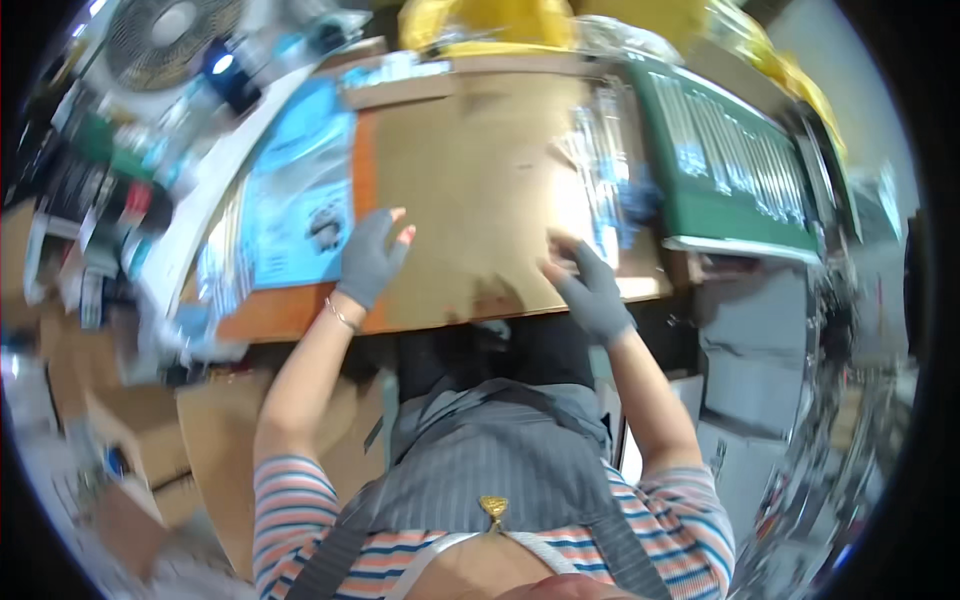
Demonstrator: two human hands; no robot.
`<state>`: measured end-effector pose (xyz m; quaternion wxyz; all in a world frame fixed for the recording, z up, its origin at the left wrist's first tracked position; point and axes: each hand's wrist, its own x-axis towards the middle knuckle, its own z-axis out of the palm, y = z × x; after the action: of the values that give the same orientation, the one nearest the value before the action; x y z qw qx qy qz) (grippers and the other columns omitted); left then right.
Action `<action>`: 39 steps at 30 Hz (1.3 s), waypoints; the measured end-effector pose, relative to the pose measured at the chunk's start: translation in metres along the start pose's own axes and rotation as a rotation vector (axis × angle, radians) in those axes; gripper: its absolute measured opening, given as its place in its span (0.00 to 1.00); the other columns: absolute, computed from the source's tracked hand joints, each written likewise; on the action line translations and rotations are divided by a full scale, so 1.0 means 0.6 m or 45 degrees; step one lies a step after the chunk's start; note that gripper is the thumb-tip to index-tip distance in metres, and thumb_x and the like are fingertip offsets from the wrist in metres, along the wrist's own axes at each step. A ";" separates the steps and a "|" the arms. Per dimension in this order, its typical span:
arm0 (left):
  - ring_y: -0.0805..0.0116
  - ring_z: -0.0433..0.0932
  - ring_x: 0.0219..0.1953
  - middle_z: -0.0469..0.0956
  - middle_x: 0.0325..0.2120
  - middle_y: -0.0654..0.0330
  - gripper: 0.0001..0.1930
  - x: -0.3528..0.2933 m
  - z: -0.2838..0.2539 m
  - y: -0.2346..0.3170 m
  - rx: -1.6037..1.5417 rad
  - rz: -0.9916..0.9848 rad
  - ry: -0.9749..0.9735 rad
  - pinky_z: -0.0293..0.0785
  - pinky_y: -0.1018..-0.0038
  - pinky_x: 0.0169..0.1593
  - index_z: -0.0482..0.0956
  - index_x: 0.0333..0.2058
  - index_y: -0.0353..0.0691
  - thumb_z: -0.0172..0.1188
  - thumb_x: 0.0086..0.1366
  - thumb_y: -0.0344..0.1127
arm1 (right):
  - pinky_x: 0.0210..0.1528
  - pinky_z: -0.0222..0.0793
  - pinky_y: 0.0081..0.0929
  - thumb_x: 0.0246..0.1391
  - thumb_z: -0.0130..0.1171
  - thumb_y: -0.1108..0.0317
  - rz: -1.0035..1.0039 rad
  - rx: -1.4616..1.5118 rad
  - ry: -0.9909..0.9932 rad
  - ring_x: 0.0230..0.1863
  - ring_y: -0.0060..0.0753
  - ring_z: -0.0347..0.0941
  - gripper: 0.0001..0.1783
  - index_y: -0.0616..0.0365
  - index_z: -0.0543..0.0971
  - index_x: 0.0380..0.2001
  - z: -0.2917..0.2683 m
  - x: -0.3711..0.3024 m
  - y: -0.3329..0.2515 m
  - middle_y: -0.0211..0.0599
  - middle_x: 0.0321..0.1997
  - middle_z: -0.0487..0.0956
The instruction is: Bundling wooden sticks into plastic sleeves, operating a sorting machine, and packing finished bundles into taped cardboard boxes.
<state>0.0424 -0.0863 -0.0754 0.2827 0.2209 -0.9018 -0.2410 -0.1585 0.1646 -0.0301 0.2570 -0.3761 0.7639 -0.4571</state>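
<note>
My left hand (372, 258), in a grey fingerless glove, is over the orange edge of the work surface, beside a blue printed plastic packet (295, 235). Its thumb and a finger are apart, with nothing seen between them. My right hand (592, 292), gloved the same way, hovers near the right front of a brown cardboard sheet (450, 200). Its fingers are loosely bent and apart, and I see nothing in them. Shiny, blurred clear-wrapped pieces (605, 170) lie just beyond it. Whether either hand touches the surface I cannot tell.
On the right, a green tray (690, 215) carries several slim metal rods. Yellow bags (490, 25) stand along the back. A fan (170, 30), a dark bottle (135, 205) and clutter crowd the left. Cardboard boxes (140, 430) sit below at left; white boxes (755, 385) at right.
</note>
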 end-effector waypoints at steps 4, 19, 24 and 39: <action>0.51 0.73 0.49 0.74 0.46 0.46 0.20 0.043 0.174 0.068 -0.040 0.003 0.044 0.69 0.63 0.53 0.74 0.47 0.34 0.59 0.61 0.42 | 0.63 0.55 0.40 0.45 0.62 0.40 -0.233 -0.827 0.381 0.64 0.56 0.57 0.52 0.64 0.55 0.63 -0.064 0.208 0.013 0.61 0.63 0.60; 0.44 0.68 0.51 0.72 0.49 0.43 0.22 0.171 0.324 0.124 -0.086 -0.064 -0.027 0.60 0.57 0.57 0.74 0.44 0.34 0.50 0.64 0.49 | 0.47 0.69 0.32 0.36 0.66 0.51 0.252 0.298 0.473 0.43 0.43 0.77 0.33 0.60 0.77 0.46 -0.069 0.307 0.242 0.53 0.43 0.79; 0.44 0.67 0.53 0.71 0.50 0.41 0.20 0.158 0.314 0.073 0.084 -0.025 0.073 0.60 0.58 0.58 0.74 0.43 0.33 0.51 0.64 0.47 | 0.58 0.64 0.32 0.51 0.62 0.55 -0.048 0.062 0.463 0.57 0.42 0.69 0.33 0.61 0.68 0.56 -0.109 0.160 0.131 0.49 0.58 0.70; 0.41 0.58 0.61 0.61 0.59 0.39 0.28 0.052 0.279 0.131 0.461 0.014 -0.078 0.52 0.52 0.63 0.65 0.56 0.29 0.51 0.64 0.45 | 0.67 0.49 0.39 0.54 0.50 0.40 0.767 -1.105 1.352 0.64 0.51 0.57 0.39 0.59 0.67 0.58 -0.702 0.139 0.345 0.50 0.62 0.66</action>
<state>-0.1046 0.0107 -0.1403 0.2120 0.2557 -0.9398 -0.0797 -0.5880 0.3719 -0.0290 -0.2038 0.0530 0.9668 -0.1448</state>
